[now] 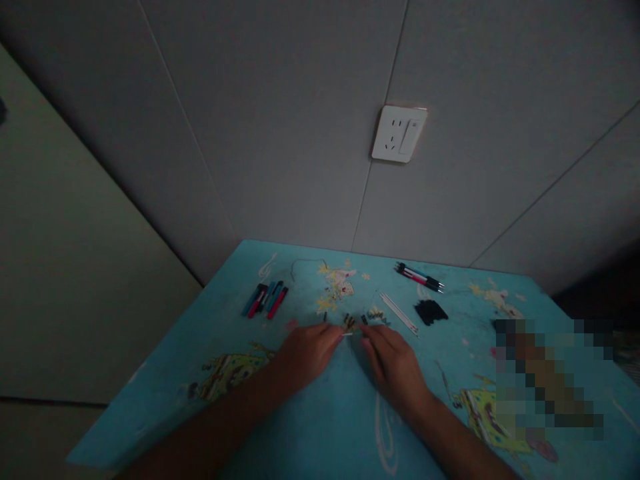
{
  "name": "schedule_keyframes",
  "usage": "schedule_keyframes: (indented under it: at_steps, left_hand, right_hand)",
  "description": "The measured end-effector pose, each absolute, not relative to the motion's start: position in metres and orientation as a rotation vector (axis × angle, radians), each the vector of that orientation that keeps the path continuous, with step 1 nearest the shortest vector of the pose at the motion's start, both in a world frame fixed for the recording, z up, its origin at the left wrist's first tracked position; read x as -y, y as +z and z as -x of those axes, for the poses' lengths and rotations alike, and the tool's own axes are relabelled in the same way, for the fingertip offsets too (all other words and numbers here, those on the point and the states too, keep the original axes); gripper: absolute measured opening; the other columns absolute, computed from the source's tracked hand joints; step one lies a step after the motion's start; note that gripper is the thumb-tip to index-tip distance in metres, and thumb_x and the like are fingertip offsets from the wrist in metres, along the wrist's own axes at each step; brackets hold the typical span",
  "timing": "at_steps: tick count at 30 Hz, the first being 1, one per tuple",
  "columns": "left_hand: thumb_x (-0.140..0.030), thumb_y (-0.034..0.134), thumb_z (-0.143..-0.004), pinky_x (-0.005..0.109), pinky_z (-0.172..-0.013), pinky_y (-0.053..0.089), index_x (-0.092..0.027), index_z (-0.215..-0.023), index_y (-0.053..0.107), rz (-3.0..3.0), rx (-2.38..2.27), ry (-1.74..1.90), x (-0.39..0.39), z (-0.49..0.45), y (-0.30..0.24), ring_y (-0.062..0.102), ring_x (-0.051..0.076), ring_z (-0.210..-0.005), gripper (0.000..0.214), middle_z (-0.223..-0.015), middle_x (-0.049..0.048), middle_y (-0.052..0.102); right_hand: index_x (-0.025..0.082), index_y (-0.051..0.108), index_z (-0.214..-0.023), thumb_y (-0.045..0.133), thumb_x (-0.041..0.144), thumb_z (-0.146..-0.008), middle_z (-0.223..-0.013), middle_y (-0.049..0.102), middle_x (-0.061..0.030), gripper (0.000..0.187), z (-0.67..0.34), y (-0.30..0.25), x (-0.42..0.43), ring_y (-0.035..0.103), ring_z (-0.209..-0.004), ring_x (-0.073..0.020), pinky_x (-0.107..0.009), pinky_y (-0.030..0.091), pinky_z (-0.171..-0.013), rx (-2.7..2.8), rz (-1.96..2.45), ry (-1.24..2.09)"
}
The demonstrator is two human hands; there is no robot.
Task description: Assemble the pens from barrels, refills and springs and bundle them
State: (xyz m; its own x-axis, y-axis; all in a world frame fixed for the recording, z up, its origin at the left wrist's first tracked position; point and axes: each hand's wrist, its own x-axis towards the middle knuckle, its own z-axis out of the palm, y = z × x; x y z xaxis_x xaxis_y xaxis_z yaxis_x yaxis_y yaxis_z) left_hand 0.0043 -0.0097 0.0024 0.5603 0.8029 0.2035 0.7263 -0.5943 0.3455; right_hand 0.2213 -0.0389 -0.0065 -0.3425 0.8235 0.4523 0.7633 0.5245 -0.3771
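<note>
- Grey panelled wall (280, 120) straight ahead of my hands, filling the upper view.
- Table (320, 433) under both hands, covered in a blue cartoon-print cloth.
- My left hand (307, 353): palm down, fingers drawn narrow, tips pinching what looks like a thin white piece.
- My right hand (393, 363): palm down, fingers curled narrow, tips on the cloth. Can't tell if it holds anything.
- The hands point toward each other, with only a small gap between the fingertips.
- White wall socket (399, 133) high above and beyond my right hand.
- Bundle of pen barrels (265, 300), blue, red and black, beyond my left hand and off to its left, well apart.
- Assembled pens (419, 277) beyond my right hand, lying side by side near the far edge.
- Black pile (430, 311) of small parts, beyond my right hand and to its right.
- White refill sticks (399, 312) just beyond my right fingertips, running diagonally from far-left to near-right.
- Small dark parts (351, 322) scattered just beyond the gap between my hands, about as near to either one.
- Thin white piece (347, 334): at my left fingertips, long axis left-right, free end toward my right hand. Left hand is on it, right is just beside.
</note>
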Motion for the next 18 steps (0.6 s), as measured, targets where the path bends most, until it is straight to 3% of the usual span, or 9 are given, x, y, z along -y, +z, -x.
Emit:
schedule_keyframes:
  at_steps: [7,18]
  left_hand:
    - [-0.03,0.036,-0.103,0.036,-0.081,0.04,-0.023,-0.106,0.06,-2.495,-1.346,0.561,0.0076,-0.0029,-0.0004,0.067,0.02,-0.087,0.025,-0.092,0.0029,0.07]
    - [-0.04,0.045,-0.1,0.035,-0.08,0.043,-0.02,-0.095,0.058,-2.512,-1.3,0.589,0.0105,-0.0041,-0.0008,0.066,0.019,-0.074,0.024,-0.082,0.0019,0.07]
  right_hand:
    - [0.018,0.064,-0.117,0.047,0.021,-0.098,-0.101,0.067,-0.0104,0.026,-0.2306,-0.015,0.03,0.063,-0.091,-0.0228,-0.038,0.05,-0.087,2.195,1.438,0.045]
    - [0.018,0.068,-0.107,0.049,0.02,-0.098,-0.089,0.065,-0.0081,0.021,-0.2302,-0.0112,0.0331,0.061,-0.083,-0.02,-0.033,0.048,-0.082,2.269,1.503,0.035]
